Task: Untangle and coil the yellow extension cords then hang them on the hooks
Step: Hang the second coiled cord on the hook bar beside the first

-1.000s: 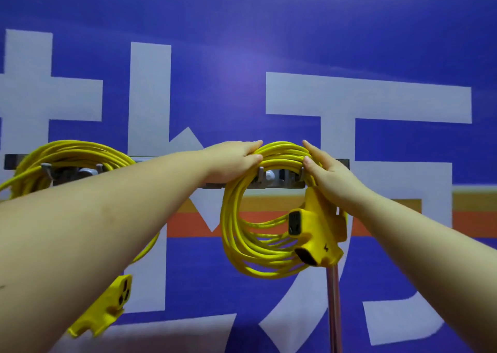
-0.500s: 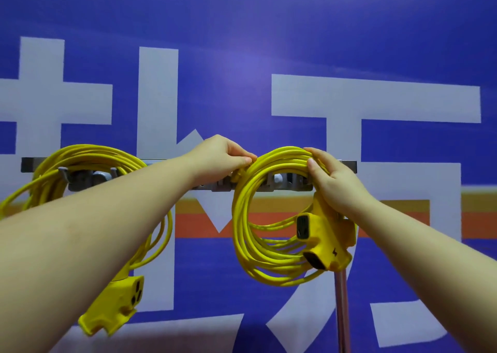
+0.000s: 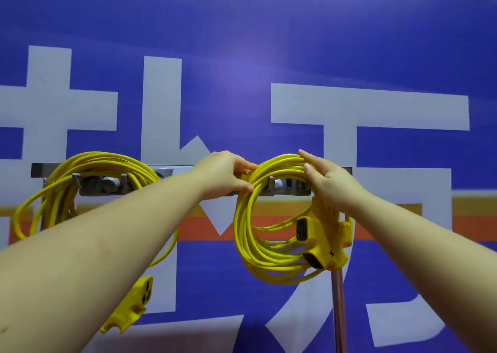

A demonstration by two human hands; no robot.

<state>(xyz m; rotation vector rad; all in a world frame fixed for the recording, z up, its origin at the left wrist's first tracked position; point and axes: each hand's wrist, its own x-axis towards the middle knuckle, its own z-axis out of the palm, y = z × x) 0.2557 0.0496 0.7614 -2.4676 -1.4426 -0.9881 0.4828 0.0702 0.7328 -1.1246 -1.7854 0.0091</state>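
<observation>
Blue banner wall — left hand [image 3: 225, 173] pinching right coil [image 3: 258, 218], right hand [image 3: 326, 180] flat-fingered atop it.

Two bare forearms in my view, entering from the lower corners. No sleeves, no gloves, no watch, rings or bands that I can make out. Left hand [image 3: 224, 173] and right hand [image 3: 329, 183] both uncovered; nails short and unpainted where they show. Left forearm looms large and close to the lens, slightly soft in focus.

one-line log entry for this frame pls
step: hanging right coil on hook rail | left hand: pinching | right hand: resting open | left coil: hung
</observation>
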